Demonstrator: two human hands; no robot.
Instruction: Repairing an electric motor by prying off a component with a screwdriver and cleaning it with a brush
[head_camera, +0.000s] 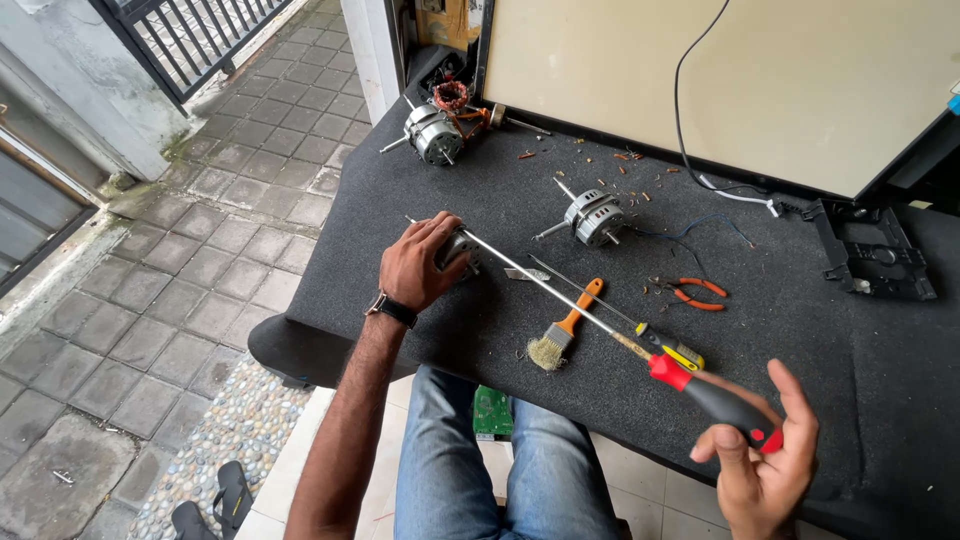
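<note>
My left hand (420, 262) is closed over a small metal fan motor (457, 246) on the black felt-covered table (780, 340), hiding most of it. My right hand (762, 462) grips the red and black handle of a long screwdriver (716, 400). Its thin steel shaft runs up and left, and the tip meets the motor under my left hand. A second screwdriver with a yellow and black handle (672, 350) lies on the table just beside the shaft.
A second motor (592, 216) lies mid-table, a third with copper windings (438, 128) at the far left corner. An orange-handled brush (562, 330), red pliers (696, 292), a black plastic bracket (872, 256) and scattered small bits lie around. A beige panel (800, 80) stands behind.
</note>
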